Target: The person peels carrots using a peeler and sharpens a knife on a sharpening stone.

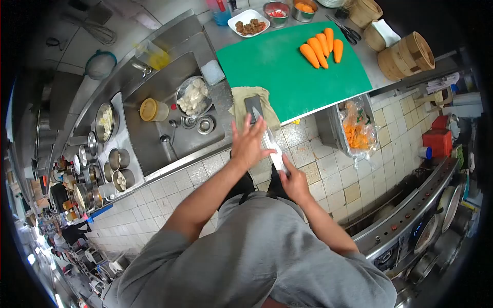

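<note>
A knife [271, 142] points away from me, its tip over a dark sharpening stone [252, 106] that lies on a folded yellowish cloth [268, 104] at the counter's edge. My right hand [294, 180] is wrapped round the knife's handle. Over the blade's left side, my left hand [250, 143] has its fingers spread; whether its fingertips touch the blade cannot be made out. Beyond the cloth is a green cutting board [287, 82] with several peeled carrots [338, 51] near its far right part.
On the left, a steel sink [138, 131] holds a bowl of pale food [194, 96] and a yellow-lidded tub [149, 110]. A bin of peelings [358, 134] stands below the board. Bamboo steamers [405, 56] are at the right. A stove [405, 226] is at lower right.
</note>
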Action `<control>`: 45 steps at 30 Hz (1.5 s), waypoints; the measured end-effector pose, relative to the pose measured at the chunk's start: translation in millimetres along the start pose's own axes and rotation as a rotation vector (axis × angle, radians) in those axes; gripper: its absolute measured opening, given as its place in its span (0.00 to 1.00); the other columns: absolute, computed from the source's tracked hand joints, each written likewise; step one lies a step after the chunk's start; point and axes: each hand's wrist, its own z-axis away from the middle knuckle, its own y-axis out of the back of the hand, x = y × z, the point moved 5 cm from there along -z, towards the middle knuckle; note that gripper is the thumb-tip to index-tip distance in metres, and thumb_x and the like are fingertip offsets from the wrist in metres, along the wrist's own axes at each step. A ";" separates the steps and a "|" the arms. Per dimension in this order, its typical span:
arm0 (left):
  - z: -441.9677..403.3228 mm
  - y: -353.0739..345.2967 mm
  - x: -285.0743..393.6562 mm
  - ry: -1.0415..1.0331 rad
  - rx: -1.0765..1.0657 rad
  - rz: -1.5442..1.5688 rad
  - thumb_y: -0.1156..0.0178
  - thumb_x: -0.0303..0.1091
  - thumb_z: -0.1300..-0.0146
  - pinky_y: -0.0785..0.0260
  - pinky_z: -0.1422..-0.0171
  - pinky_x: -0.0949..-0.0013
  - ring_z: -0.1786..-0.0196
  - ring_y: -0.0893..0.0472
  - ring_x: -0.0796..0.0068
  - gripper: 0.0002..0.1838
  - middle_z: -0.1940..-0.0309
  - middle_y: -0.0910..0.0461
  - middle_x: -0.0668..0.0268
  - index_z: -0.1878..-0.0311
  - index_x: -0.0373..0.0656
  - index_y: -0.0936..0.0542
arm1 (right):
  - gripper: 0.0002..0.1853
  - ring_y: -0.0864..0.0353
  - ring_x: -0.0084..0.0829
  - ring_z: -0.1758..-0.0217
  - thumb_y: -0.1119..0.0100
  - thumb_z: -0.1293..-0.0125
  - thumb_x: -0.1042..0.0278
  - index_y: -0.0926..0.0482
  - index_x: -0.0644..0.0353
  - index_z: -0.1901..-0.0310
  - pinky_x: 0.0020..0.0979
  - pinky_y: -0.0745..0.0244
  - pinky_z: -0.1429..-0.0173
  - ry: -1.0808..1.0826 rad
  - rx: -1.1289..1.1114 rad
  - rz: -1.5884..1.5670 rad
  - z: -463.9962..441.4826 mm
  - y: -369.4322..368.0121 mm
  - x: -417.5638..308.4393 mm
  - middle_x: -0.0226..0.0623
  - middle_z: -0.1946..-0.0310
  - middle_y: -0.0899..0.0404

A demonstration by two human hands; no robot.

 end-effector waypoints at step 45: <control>826.0 -250.3 -63.3 2.217 -0.256 0.728 0.35 0.49 0.33 0.21 0.34 0.53 0.37 0.15 0.50 0.22 0.41 0.13 0.50 0.42 0.47 0.11 | 0.24 0.21 0.57 0.43 0.39 0.23 0.55 0.19 0.56 0.32 0.55 0.25 0.39 0.473 0.539 0.486 -218.7 8.7 -79.1 0.59 0.40 0.22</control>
